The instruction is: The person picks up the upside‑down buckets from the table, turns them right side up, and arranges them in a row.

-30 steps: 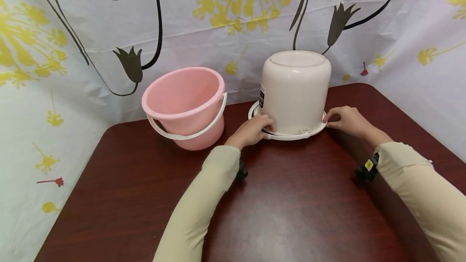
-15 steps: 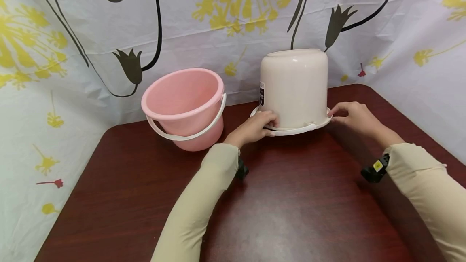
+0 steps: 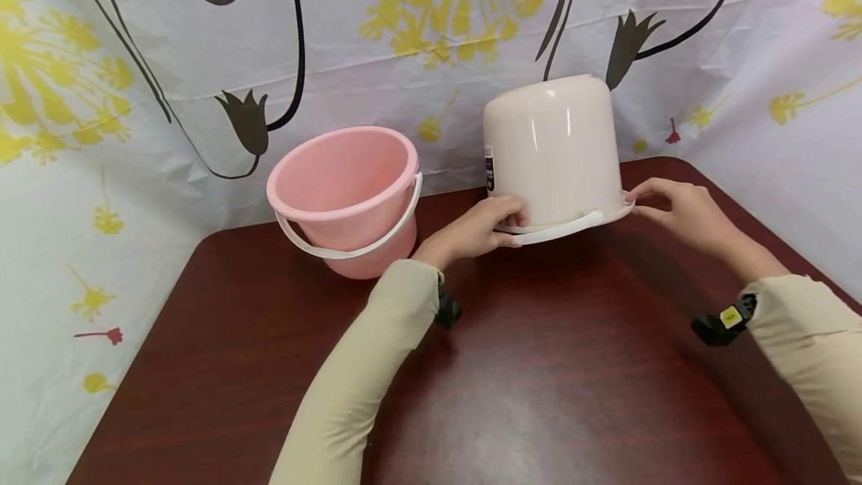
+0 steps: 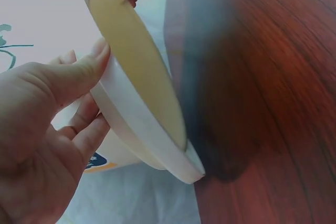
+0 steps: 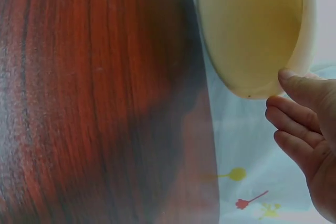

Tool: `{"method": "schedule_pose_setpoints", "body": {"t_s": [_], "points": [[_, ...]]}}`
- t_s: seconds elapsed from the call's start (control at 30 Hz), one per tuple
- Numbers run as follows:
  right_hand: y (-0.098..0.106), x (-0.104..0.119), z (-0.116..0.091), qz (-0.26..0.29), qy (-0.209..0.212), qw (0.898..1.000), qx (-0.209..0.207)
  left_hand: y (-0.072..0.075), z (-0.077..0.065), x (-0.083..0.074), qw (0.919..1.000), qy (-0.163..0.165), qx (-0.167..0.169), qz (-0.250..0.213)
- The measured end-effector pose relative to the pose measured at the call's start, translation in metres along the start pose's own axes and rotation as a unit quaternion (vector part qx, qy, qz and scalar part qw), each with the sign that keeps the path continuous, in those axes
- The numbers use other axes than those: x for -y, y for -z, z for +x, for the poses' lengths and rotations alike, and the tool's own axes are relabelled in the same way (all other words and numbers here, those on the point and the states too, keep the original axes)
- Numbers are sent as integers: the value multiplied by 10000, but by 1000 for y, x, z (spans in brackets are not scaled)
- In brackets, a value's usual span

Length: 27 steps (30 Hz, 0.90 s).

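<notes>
A cream bucket (image 3: 555, 148) is held upside down and tilted above the back of the table, its right side higher. My left hand (image 3: 481, 229) grips its rim and white handle (image 3: 562, 230) at the near left, thumb below and fingers against the wall. On the right, my right hand (image 3: 690, 215) pinches the rim between thumb and fingers. The left wrist view shows the bucket's hollow inside (image 4: 136, 51) and the left thumb on the rim. In the right wrist view, the right thumb and fingertips meet at the rim's edge (image 5: 252, 90).
A pink bucket (image 3: 343, 193) with a white handle stands upright to the left of the cream one. Both rest areas belong to a dark red wooden table (image 3: 539, 365). Behind it hangs a white sheet (image 3: 377, 73) printed with yellow and dark flowers.
The cream bucket has come up off the table and tipped, its right side rising. Both hands moved with it, the right one outward and up. The pink bucket stays put.
</notes>
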State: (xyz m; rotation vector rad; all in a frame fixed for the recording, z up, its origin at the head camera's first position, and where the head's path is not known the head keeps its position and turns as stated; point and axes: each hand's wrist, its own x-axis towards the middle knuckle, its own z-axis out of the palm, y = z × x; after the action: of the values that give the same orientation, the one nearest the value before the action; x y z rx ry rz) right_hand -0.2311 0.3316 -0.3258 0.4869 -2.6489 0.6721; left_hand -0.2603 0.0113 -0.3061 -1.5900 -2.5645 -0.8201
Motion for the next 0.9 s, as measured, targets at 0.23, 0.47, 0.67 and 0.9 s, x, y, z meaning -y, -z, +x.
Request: {"method": "schedule_pose_setpoints", "body": {"t_s": [0.23,0.47,0.67,0.9], "points": [[14,7,-2,21,319,9986,-424,11,0,-14,9989,75,-64,-467],[26,12,4,308,604,9952,-711,22,2,-26,9953,17,-127,-959],[34,15,9,269,697,9939,-805,26,6,-32,9874,-73,-258,-1562],[49,21,19,22,784,9933,-845,35,4,-41,9808,131,-223,-1931]]}}
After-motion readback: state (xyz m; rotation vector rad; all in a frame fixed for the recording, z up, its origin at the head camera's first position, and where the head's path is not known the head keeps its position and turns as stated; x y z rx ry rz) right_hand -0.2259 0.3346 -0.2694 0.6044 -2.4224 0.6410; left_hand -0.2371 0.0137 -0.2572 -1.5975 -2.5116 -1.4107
